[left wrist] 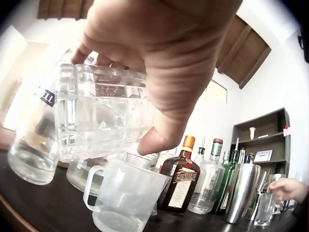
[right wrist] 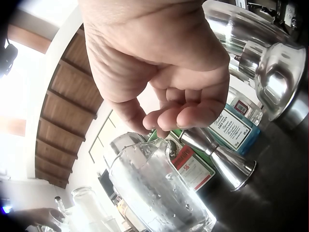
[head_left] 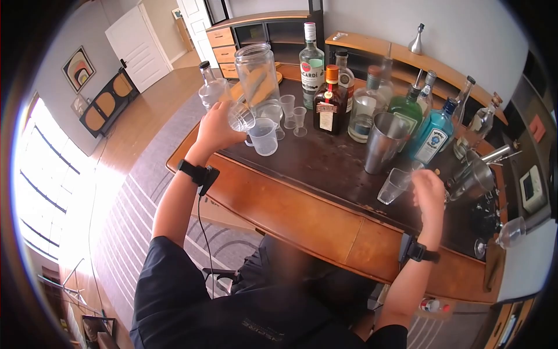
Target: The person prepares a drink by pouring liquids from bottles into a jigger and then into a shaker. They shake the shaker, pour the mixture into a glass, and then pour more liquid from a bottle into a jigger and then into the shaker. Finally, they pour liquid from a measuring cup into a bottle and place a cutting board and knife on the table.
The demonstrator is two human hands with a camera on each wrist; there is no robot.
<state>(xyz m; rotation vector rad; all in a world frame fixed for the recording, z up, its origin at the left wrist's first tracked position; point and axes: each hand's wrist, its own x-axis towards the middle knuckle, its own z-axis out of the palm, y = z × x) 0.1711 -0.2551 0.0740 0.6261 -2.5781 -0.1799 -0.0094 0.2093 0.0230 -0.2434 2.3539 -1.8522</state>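
My left hand [head_left: 220,129] grips a clear cut-pattern glass [left wrist: 99,116], tilted on its side above a translucent plastic jug [left wrist: 128,193]. A little clear liquid lies in the jug, whose handle faces left in the left wrist view. On the dark tabletop, my right hand [head_left: 429,191] hangs beside a clear glass [head_left: 393,187] with a pouring lip. Its fingers [right wrist: 166,118] are loosely bent above that glass [right wrist: 154,186] and a metal jigger [right wrist: 219,159], with nothing seen in them; whether they touch either is unclear.
Behind stand a large clear jar [head_left: 257,78], small stemmed glasses [head_left: 299,122], a Cointreau bottle [head_left: 328,107], a Bacardi bottle [head_left: 311,72] and several others. A metal shaker tin [head_left: 385,142] is left of a blue bottle [head_left: 432,136]. Leather trim [head_left: 302,215] edges the near side.
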